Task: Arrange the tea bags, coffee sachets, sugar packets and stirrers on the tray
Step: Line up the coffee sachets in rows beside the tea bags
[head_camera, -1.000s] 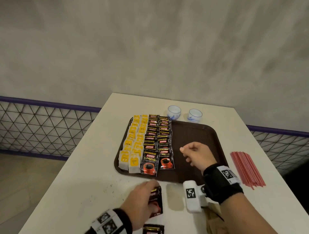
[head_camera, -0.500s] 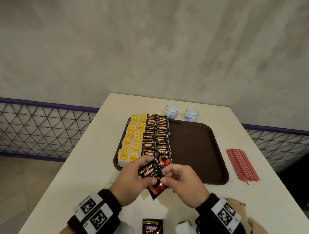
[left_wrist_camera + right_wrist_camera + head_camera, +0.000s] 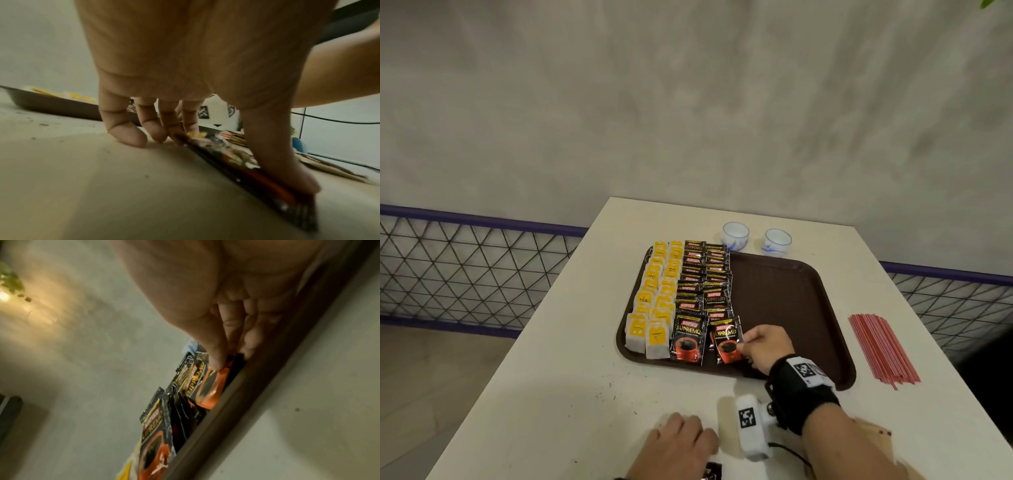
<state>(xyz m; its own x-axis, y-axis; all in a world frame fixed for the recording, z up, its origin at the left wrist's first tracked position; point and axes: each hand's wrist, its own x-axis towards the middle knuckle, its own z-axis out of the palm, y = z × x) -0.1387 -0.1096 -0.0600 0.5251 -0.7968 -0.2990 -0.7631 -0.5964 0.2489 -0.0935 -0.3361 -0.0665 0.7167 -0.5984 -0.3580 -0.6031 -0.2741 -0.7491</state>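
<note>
The right hand [image 3: 765, 346] pinched the right edge of a coffee sachet [image 3: 726, 339] between thumb and fingers, setting it at the near end of the second sachet column on the brown tray [image 3: 791, 308]. The left hand [image 3: 681, 442], fingers curled, gripped a further sachet [image 3: 246, 162] lying on the worktop [image 3: 544, 411] near the person. Risk, as judged: the held sachet sat askew, overlapping its neighbours, so releasing it carelessly could leave the column crooked or nudge the adjacent near sachet [image 3: 688, 339]; the glossy packets would likely slide over one another. The left-hand sachet, gripped by its edges, might slip during the lift. Contents of the tray: two columns of yellow-tagged tea bags [image 3: 654, 301] along the left side, two columns of black coffee sachets just beside them; the right half carried nothing. The red stirrers [image 3: 881, 346] lay in a bundle on the worktop right of the tray. Two small cups [image 3: 736, 234] stood beyond its far rim. No sugar packets could be identified.
</note>
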